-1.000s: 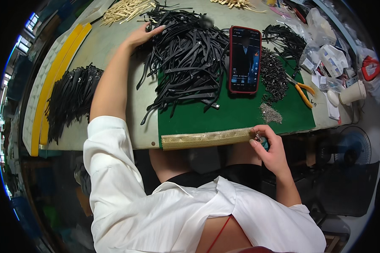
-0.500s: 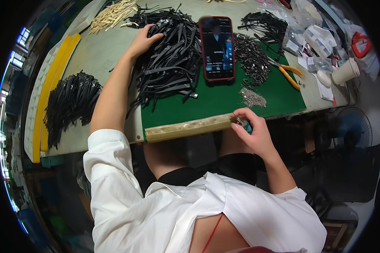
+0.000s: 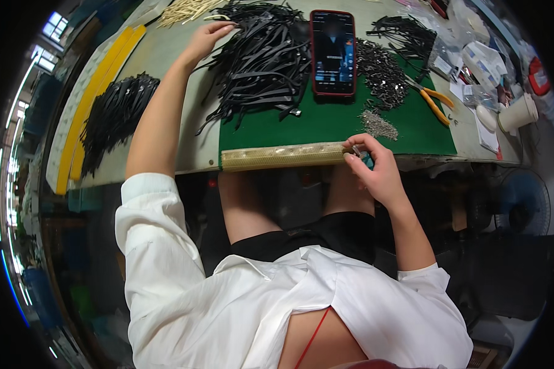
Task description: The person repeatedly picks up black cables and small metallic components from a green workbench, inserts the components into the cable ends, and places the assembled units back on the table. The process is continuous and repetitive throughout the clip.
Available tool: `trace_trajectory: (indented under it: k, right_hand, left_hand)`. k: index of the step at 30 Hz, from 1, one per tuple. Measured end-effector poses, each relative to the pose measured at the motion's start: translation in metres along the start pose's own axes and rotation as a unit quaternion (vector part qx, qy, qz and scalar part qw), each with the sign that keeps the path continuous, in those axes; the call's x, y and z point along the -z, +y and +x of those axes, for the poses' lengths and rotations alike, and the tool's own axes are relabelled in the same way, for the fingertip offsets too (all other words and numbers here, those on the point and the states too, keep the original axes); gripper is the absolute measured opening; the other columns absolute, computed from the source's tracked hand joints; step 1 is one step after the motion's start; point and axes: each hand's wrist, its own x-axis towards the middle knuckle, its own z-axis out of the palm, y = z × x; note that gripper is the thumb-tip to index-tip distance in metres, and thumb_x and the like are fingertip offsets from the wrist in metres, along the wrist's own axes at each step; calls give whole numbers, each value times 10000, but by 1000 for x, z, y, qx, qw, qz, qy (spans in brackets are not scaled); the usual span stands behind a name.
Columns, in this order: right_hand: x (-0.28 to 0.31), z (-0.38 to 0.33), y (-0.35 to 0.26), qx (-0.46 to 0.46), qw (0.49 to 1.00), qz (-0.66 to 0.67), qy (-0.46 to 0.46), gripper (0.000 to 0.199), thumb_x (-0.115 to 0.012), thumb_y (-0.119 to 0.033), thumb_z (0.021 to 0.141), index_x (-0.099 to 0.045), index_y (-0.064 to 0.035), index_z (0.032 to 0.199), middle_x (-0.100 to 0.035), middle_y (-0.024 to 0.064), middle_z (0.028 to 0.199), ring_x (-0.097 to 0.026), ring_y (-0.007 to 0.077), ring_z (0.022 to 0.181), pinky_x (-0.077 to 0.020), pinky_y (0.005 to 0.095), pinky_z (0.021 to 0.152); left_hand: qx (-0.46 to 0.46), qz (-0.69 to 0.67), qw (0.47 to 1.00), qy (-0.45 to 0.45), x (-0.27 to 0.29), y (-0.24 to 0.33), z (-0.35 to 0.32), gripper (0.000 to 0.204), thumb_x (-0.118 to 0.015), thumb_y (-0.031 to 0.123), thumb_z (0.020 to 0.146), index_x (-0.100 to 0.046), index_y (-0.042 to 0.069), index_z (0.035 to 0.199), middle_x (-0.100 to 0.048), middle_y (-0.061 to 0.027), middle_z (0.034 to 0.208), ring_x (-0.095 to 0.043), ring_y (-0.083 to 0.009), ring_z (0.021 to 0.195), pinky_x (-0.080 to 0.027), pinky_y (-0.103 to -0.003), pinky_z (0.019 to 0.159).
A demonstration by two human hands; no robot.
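Teal-and-metal tool (image 3: 367, 161): in the right hand (image 3: 377, 167), its grip clamped on it (fingers hide most of it), by the right end of the gold strip (image 3: 283, 157).
Left hand (image 3: 207, 42): at the left edge of the black strips (image 3: 261, 71), fingertips close together; I cannot tell whether this grip pinches one.
Green mat (image 3: 326, 126): under part of that pile, gold strip along its front edge.
Phone (image 3: 333, 55): just right of the pile, screen lit.
Dark bits (image 3: 385, 77): right of the phone, near orange-handled pliers (image 3: 436, 106).
Bench (image 3: 191, 138): bears another black bundle (image 3: 120, 114), far left.
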Motion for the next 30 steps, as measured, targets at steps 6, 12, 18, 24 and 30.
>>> trace_trajectory:
  k: [6, 12, 18, 24, 30]
  right_hand:
    - [-2, -1, 2, -8, 1000, 16, -10, 235, -667, -176, 884, -641, -38, 1071, -658, 36, 836, -540, 61, 519, -418, 216, 455]
    - [-1, -2, -4, -22, 1000, -9, -8, 232, -672, -181, 887, -636, -26, 1056, -640, 22, 800, -536, 58, 508, -416, 218, 452]
    - [8, -4, 2, -46, 997, 65, -24, 239, -691, -187, 895, -635, -60, 1090, -578, 2, 724, -525, 61, 503, -412, 208, 439]
    - [49, -9, -3, -25, 995, -66, 66, 310, -654, -154, 880, -570, -55, 1161, -590, 24, 819, -523, 71, 512, -420, 244, 453]
    - [61, 6, -9, 109, 943, -313, -30, 297, -601, -128, 853, -550, -78, 1141, -617, 132, 994, -623, 305, 952, -506, 404, 859]
  left_hand:
    - [172, 153, 973, -24, 19, -61, -25, 291, -728, 202, 904, -681, 57, 1151, -713, -66, 1041, -641, -147, 915, -502, -285, 818]
    - [147, 37, 988, -23, 6, -83, -36, 162, -751, 181, 886, -629, 73, 890, -584, 39, 783, -487, -83, 719, -397, -266, 639]
    - [58, 69, 996, -20, 30, -77, -33, 163, -744, 71, 836, -584, 41, 844, -601, 1, 721, -545, -92, 670, -430, -251, 613]
    - [1, 203, 976, 83, 44, -12, -83, 238, -672, 136, 879, -679, 22, 1088, -636, -22, 740, -612, -125, 714, -478, -298, 661]
    - [53, -178, 982, 19, -69, 87, -181, 128, -638, 158, 939, -617, 53, 1010, -583, 38, 754, -509, -32, 670, -337, -187, 568]
